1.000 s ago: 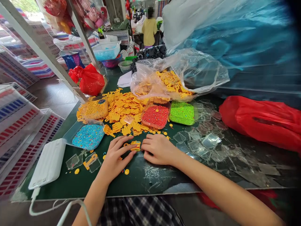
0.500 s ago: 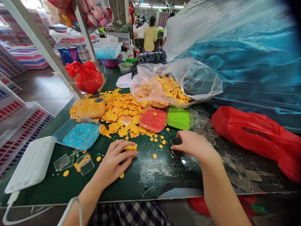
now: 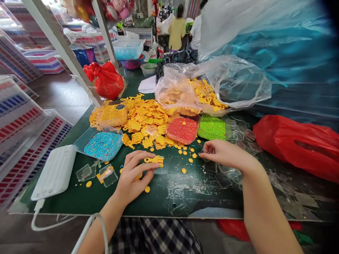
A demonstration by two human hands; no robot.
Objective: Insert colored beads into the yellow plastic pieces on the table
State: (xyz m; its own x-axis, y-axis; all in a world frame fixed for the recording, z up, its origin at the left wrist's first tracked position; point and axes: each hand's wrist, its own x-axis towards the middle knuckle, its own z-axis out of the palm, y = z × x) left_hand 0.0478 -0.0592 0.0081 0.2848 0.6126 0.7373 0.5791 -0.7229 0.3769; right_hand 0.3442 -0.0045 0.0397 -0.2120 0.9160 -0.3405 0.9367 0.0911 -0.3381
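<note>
My left hand [image 3: 134, 174] grips the end of a yellow plastic key-shaped piece [image 3: 155, 161] between its fingertips, low over the dark green work table [image 3: 169, 197]. My right hand [image 3: 225, 153] pinches thumb and forefinger together on what looks like a small transparent plastic square [image 3: 203, 157], which is hard to make out. A heap of flat yellow plastic pieces [image 3: 143, 120] lies beyond my hands. Small round yellow discs [image 3: 184, 170] are scattered near both hands.
Trays of blue [image 3: 103, 145], red [image 3: 182, 128], green [image 3: 212, 127] and yellow beads [image 3: 113, 114] border the heap. A plastic bag of yellow pieces [image 3: 212, 91] lies behind. Transparent plastic sheets [image 3: 235, 173], a white power bank [image 3: 54, 172] and a red bag [image 3: 296, 146] lie around.
My right hand has moved right from beside the left, over the transparent pieces, and now pinches. My left hand has closed on the yellow piece. The view has shifted slightly.
</note>
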